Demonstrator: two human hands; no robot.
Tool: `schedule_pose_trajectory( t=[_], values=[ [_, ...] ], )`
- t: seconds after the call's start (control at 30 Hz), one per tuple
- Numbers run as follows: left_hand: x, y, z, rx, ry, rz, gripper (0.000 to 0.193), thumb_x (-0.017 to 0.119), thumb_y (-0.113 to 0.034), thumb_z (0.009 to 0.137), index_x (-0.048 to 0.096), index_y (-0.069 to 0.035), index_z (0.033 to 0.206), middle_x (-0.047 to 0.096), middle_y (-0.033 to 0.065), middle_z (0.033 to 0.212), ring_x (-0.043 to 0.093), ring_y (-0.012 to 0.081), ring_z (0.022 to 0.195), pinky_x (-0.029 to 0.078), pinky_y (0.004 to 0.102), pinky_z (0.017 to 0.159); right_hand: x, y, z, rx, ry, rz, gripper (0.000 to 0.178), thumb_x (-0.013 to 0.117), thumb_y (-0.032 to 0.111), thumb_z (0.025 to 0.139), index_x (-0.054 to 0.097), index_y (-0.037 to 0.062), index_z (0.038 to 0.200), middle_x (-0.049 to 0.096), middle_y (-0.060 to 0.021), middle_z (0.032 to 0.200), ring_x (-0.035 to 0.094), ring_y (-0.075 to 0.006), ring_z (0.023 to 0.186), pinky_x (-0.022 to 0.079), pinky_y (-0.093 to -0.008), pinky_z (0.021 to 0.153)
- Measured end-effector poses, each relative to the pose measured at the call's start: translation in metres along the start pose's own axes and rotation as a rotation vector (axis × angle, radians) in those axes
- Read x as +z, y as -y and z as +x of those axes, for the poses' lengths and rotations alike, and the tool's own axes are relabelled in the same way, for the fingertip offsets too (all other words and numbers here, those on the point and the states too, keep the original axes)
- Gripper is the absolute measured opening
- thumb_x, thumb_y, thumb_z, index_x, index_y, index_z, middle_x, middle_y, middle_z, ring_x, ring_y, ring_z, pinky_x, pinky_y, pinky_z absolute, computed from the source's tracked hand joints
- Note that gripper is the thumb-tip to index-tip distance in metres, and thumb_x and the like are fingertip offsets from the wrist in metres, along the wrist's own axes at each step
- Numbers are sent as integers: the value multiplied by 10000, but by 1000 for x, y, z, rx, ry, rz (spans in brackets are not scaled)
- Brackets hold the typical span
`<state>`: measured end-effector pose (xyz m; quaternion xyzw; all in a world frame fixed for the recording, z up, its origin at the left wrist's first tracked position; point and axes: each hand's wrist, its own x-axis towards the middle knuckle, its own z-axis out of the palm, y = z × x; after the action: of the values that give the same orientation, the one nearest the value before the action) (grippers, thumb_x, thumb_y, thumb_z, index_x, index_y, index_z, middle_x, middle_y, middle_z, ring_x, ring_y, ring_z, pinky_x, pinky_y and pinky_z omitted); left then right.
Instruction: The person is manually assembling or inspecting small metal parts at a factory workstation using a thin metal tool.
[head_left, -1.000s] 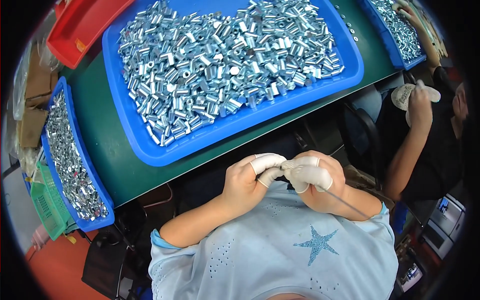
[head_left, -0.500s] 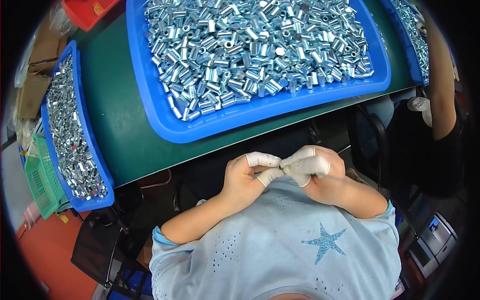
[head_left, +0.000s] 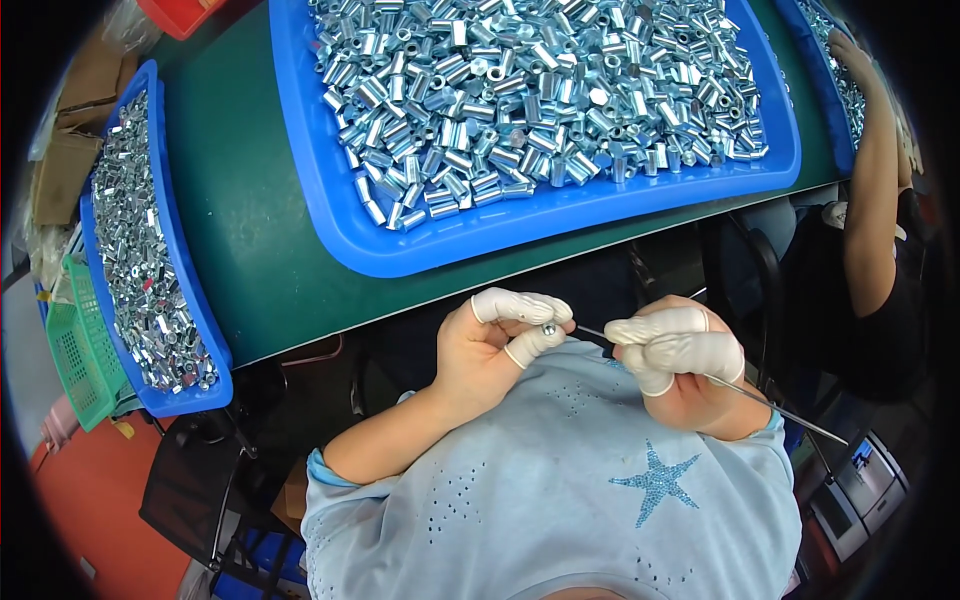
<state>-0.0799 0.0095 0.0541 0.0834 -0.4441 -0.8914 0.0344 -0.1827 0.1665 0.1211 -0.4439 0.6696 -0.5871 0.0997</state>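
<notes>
A small, round-ended silver metal piece sat pinched in the left hand; the right hand grasped a thin grey metal rod. We judged the piece light, stiff and slippery, best taken by its sides. Beyond, we saw a blue plastic tray of shiny metal tubes; we could read no writing.
</notes>
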Motion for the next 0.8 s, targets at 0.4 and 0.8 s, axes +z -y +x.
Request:
schedule_pose_trajectory(
  t=[0.4, 0.8],
  values=[
    [3, -3, 2, 2, -22, 12, 192, 592, 94, 780, 522, -7, 927, 599, 172, 981, 619, 236, 881, 529, 346, 767, 11, 0, 4, -34, 1, -53, 242, 690, -76, 666, 529, -15, 835, 611, -173, 836, 614, -240, 619, 512, -278, 506],
    [-1, -22, 4, 143, 196, 563, 181, 638, 60, 759, 579, 5, 921, 617, 154, 969, 622, 199, 876, 529, 300, 744, 3, -15, 4, 87, 101, 167, 226, 643, -89, 682, 516, 10, 842, 615, -171, 853, 596, -224, 582, 500, -295, 481]
  ],
)
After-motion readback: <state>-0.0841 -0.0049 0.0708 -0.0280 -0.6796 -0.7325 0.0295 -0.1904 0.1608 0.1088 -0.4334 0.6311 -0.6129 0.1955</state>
